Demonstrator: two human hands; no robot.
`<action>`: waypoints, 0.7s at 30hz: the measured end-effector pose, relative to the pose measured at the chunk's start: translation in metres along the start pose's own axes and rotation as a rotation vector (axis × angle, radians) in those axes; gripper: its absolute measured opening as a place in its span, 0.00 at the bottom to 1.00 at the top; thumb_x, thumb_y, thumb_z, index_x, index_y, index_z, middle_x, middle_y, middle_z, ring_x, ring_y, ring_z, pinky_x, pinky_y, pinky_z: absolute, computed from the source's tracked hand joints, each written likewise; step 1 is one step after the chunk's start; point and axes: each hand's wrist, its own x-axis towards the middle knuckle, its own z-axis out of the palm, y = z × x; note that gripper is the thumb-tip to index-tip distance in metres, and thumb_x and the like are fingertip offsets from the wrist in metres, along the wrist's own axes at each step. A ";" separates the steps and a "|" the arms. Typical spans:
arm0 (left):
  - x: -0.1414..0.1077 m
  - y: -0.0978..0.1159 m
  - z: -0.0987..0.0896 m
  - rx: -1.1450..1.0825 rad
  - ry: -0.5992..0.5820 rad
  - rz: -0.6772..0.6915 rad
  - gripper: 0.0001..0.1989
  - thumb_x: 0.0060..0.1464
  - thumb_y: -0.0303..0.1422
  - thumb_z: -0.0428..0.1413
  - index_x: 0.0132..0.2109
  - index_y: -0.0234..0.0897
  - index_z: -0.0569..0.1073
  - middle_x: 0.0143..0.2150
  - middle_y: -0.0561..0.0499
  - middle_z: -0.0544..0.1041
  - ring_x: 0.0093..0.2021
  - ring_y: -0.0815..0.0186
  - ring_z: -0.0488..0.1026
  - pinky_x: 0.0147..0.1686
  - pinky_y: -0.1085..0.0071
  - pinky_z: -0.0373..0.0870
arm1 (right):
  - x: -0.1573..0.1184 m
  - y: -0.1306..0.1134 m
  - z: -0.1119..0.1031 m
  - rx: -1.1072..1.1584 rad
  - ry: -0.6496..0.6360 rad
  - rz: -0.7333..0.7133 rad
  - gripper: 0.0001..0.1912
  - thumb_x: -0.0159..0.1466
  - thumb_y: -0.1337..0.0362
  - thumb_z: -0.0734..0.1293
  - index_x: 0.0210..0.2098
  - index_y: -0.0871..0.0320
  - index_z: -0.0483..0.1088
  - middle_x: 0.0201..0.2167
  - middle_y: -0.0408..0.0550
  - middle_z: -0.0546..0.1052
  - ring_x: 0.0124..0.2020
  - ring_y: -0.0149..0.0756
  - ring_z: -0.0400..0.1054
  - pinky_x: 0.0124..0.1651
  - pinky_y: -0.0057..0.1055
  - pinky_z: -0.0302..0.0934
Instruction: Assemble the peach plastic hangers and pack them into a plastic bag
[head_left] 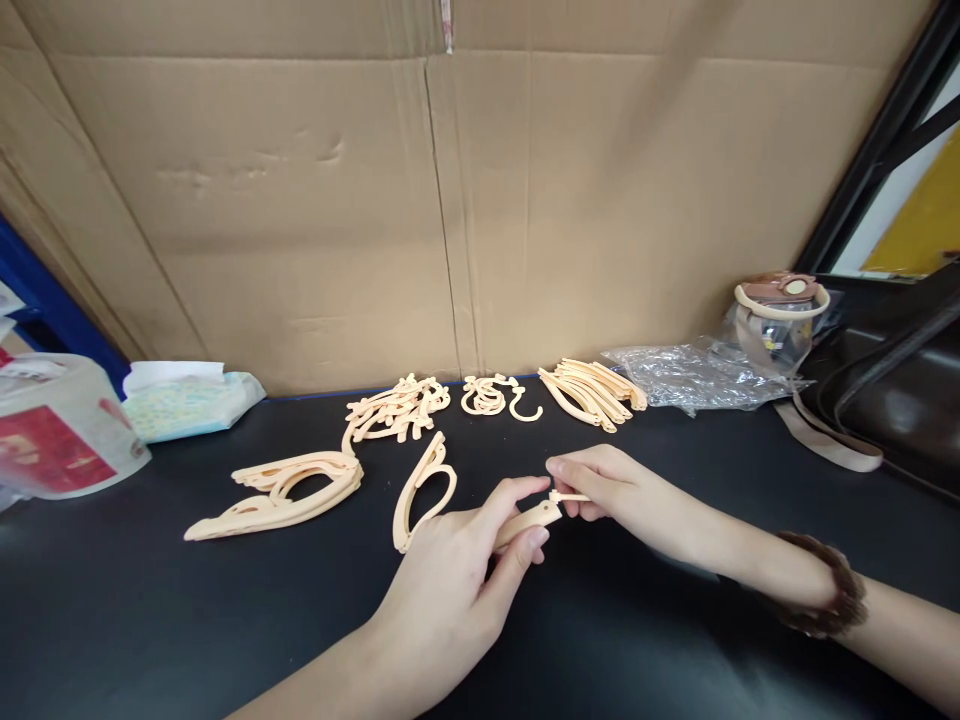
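My left hand [457, 575] is closed around a beige plastic hanger arm [531, 520], gripping it between thumb and fingers near an end with a round hole. Right at that end, my right hand [611, 488] pinches a thin beige plastic piece [573, 497]; its far part is hidden by the fingers. The two pieces meet or nearly touch. Just left of my left hand lies a folded beige hanger [409, 497] with a curved strip, partly covered by the hand. Farther left, several folded hangers [319, 492] are stacked on the black table [247, 620].
Along the back lie a pile of small beige parts [401, 408], several hanger hooks [486, 398] and a bundle of hanger arms [592, 390]. Clear plastic wrap [690, 372], a lidded cup [780, 310] and a black bag [892, 370] are right; a tape roll [71, 425] and tissue pack [191, 400] left.
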 end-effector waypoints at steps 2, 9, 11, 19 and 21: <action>-0.001 0.001 0.000 -0.004 0.007 0.015 0.16 0.66 0.35 0.43 0.58 0.48 0.61 0.33 0.59 0.79 0.28 0.67 0.73 0.33 0.72 0.66 | 0.000 0.001 0.001 0.023 0.007 0.016 0.26 0.67 0.46 0.56 0.20 0.57 0.59 0.18 0.39 0.59 0.22 0.28 0.53 0.26 0.28 0.48; 0.000 0.001 0.000 -0.025 -0.017 0.037 0.10 0.66 0.34 0.41 0.51 0.47 0.63 0.33 0.59 0.76 0.26 0.69 0.70 0.31 0.73 0.64 | -0.002 0.002 0.002 0.000 -0.100 -0.012 0.30 0.68 0.45 0.54 0.16 0.57 0.56 0.15 0.37 0.55 0.19 0.27 0.47 0.24 0.29 0.44; 0.001 0.000 0.001 -0.030 -0.020 0.029 0.08 0.66 0.34 0.41 0.48 0.45 0.63 0.33 0.58 0.76 0.26 0.69 0.69 0.30 0.73 0.63 | -0.004 0.003 0.005 0.023 -0.110 -0.013 0.31 0.69 0.46 0.53 0.16 0.57 0.55 0.14 0.37 0.54 0.19 0.26 0.47 0.24 0.29 0.45; -0.005 0.003 0.003 -0.091 -0.146 0.122 0.04 0.66 0.33 0.42 0.46 0.43 0.60 0.33 0.57 0.77 0.30 0.68 0.72 0.32 0.73 0.63 | -0.019 -0.010 0.019 -0.032 -0.264 -0.298 0.28 0.72 0.49 0.48 0.32 0.59 0.69 0.27 0.44 0.72 0.31 0.30 0.68 0.40 0.27 0.59; -0.005 0.004 0.002 -0.094 -0.119 0.117 0.05 0.66 0.33 0.42 0.47 0.44 0.60 0.32 0.58 0.76 0.29 0.68 0.71 0.31 0.73 0.63 | -0.019 -0.012 0.018 -0.045 -0.230 -0.335 0.32 0.70 0.45 0.46 0.33 0.60 0.69 0.28 0.45 0.73 0.31 0.32 0.68 0.39 0.28 0.60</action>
